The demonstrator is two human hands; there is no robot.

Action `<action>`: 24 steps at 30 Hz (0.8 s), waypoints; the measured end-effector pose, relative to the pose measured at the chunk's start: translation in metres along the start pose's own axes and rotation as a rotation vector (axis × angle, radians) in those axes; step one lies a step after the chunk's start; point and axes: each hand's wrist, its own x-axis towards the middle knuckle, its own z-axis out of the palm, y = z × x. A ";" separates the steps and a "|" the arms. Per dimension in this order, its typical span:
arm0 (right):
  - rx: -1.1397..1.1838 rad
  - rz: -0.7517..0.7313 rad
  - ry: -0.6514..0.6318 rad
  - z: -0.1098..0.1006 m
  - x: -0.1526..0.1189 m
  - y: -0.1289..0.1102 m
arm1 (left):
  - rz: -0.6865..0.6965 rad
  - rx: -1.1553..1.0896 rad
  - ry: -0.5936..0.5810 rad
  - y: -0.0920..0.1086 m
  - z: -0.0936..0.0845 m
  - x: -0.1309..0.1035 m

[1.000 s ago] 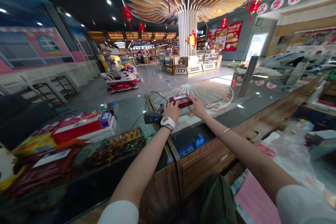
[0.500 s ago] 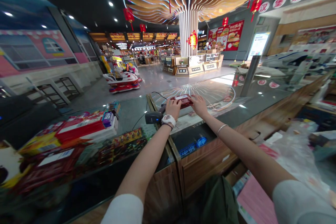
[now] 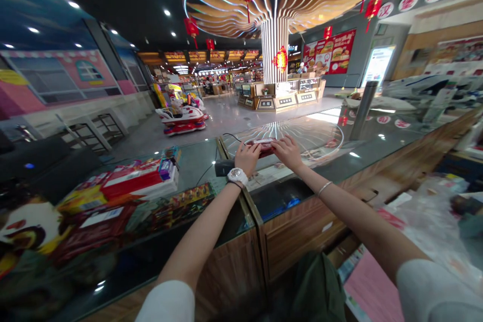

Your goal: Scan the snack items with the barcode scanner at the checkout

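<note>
Both hands grip a small dark red snack packet (image 3: 266,147) above the glass counter (image 3: 313,146). My left hand (image 3: 247,157), with a white watch at the wrist, is closed on the packet's left end. On its right end my right hand (image 3: 289,152) is closed too, with a thin bracelet on that wrist. A black barcode scanner (image 3: 224,167) lies just left of my left hand, partly hidden behind it, and a thin cable runs near it.
Red boxes (image 3: 132,181), a dark red packet (image 3: 100,226) and other snack packs crowd the counter on the left. A grey metal post (image 3: 364,110) rises from the right side. Clear plastic bags (image 3: 433,216) lie at the lower right, beside a pink sheet (image 3: 372,282).
The view has shifted slightly left, so the scene sits a little further right. The packet has tilted and shows less of its white label; both hands still hold it.
</note>
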 end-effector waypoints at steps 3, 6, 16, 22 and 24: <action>0.018 -0.092 0.046 -0.008 0.001 -0.011 | 0.039 -0.024 0.034 -0.008 -0.015 -0.013; 0.056 -0.184 0.043 -0.013 0.005 -0.027 | 0.061 -0.039 0.054 -0.017 -0.031 -0.029; 0.069 -0.482 0.073 -0.009 0.045 -0.099 | 0.013 -0.095 0.002 -0.062 -0.085 -0.078; 0.116 -0.586 0.126 0.011 0.069 -0.141 | -0.161 -0.086 -0.067 -0.098 -0.102 -0.094; 0.125 -0.596 0.150 0.019 0.073 -0.154 | -0.232 -0.064 -0.112 -0.108 -0.105 -0.098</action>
